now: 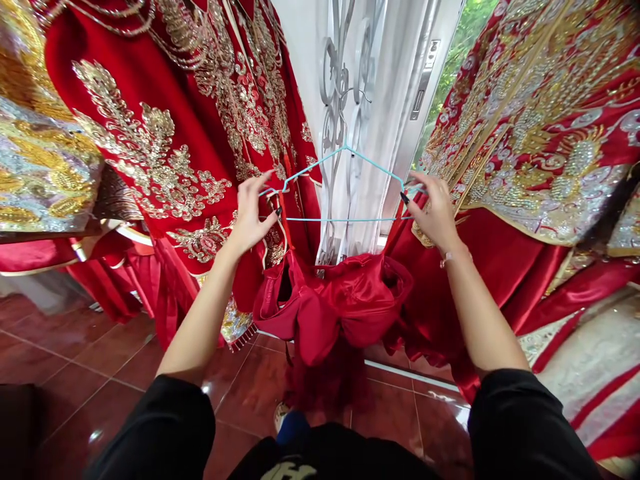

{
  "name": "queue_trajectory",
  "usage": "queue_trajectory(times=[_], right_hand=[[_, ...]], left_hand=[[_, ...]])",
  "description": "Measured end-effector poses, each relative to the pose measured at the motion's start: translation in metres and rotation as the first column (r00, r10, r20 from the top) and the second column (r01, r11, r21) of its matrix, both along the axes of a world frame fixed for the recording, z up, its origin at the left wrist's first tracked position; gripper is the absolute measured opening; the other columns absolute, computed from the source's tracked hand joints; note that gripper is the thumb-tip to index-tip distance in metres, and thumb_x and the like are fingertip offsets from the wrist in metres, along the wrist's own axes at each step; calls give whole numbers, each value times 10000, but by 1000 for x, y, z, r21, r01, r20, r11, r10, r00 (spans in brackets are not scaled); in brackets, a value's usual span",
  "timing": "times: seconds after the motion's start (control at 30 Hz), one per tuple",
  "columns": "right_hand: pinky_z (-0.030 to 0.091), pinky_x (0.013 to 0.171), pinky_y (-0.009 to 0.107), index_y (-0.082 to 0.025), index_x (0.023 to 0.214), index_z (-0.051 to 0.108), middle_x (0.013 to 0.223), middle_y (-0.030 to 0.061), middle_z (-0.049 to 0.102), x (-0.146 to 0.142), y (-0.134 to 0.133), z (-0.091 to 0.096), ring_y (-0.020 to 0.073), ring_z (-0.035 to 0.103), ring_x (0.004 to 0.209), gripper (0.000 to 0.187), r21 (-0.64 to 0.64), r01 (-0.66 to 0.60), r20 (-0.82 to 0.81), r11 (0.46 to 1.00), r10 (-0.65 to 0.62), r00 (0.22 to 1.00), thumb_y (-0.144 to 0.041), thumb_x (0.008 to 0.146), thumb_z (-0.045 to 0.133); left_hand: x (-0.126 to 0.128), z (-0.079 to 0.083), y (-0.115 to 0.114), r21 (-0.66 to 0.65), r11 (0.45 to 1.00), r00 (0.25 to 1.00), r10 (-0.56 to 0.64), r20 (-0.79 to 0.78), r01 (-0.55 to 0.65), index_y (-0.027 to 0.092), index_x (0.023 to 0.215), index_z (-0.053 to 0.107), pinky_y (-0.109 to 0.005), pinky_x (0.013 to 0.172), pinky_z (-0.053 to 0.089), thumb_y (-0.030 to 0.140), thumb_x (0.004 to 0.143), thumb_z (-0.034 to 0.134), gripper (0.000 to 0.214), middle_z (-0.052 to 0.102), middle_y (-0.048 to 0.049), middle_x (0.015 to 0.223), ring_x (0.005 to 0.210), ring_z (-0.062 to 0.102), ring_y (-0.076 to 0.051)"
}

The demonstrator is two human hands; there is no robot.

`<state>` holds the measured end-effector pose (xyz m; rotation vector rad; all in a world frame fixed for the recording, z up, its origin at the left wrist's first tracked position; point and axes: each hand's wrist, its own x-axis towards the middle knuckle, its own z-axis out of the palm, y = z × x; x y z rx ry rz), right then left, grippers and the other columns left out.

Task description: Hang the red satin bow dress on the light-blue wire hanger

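A light blue wire hanger (345, 177) hangs by its hook from a white ornamental metal grille (340, 87). My left hand (251, 210) pinches the hanger's left shoulder, and my right hand (434, 210) pinches its right end. A red satin garment (330, 300) dangles below the hanger, its bodice folded open and its dark red tulle lower part (330, 380) falling toward the floor. Thin straps seem to run up to the hanger near my left hand, though my fingers partly hide them.
Red gowns with gold embroidery (165, 133) hang to the left, and more (540, 127) hang to the right, close to both arms. A sheer white curtain (360, 193) and a window frame (420, 87) stand behind. Below lies a glossy red-brown tile floor (85, 360).
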<state>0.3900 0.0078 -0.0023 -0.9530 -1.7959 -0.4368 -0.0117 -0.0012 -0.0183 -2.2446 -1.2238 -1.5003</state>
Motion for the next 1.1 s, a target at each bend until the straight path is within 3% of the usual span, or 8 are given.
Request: queue_trajectory(times=[0.13,0.23,0.3,0.4,0.63,0.73,0.83,1.1], right_hand=[[418,1045,494,-255,1297,537,1230,115,588,12,-39,-54,278,531,1208,428,216,97,-43,971,-90,995,-213,871,548],[501,927,395,-232,1240,533,1074,96,608,22,-55,-90,218,600,1004,328,-150,85,47,985,-79,996,-226,922,456],[508,891,370,-223,1187,559,1027,83,615,25,-56,-104,208,598,938,285,-456,148,205,877,-58,977,-247,925,448],[487,870,390,-208,957,622,969,91,612,26,-49,-117,244,567,939,139,-620,239,338,748,-20,941,-268,839,580],[423,760,340,-201,623,488,842,69,534,28,-31,-137,201,494,802,145,-720,214,272,660,-16,962,-170,688,613],[394,704,311,-212,598,420,732,25,480,33,-26,-136,160,440,697,165,-746,108,119,657,-28,992,-188,668,568],[367,626,285,-228,650,379,639,-20,436,36,-24,-132,133,402,610,167,-754,-36,-95,656,-54,994,-257,663,543],[558,690,374,-272,892,362,764,-17,636,25,-33,-127,190,670,688,318,-610,-541,-697,579,-66,714,-444,696,545]], left_hand=[[-23,-50,-49,179,979,993,79,84,-93,269,1385,429,-506,1152,349,367,892,606,533,465,-104,1365,1326,429,-287],[-40,-85,-80,-162,983,990,-106,-91,90,259,1207,533,-407,990,482,347,984,474,247,633,-74,1161,1112,595,-232],[-45,-97,-89,-427,891,949,-254,-187,154,236,1069,592,-375,945,485,405,1002,431,243,687,-63,1049,1007,637,-220],[-46,-98,-90,-603,785,896,-361,-258,143,214,868,598,-374,963,440,495,990,421,353,692,-49,919,922,626,-215],[-34,-88,-93,-739,666,842,-451,-296,98,210,859,586,-400,1029,326,486,979,441,334,636,-21,886,909,559,-200],[-29,-87,-97,-761,643,859,-434,-273,83,261,1101,639,-442,1065,275,450,946,538,265,612,-60,1178,1116,511,-244],[-27,-88,-96,-768,638,865,-416,-281,57,243,957,686,-467,1056,267,453,904,605,231,558,-76,1274,1194,455,-281],[-25,-73,-94,-771,526,855,-517,45,359,189,715,493,-366,907,403,747,908,346,608,624,-53,816,817,522,-198]])
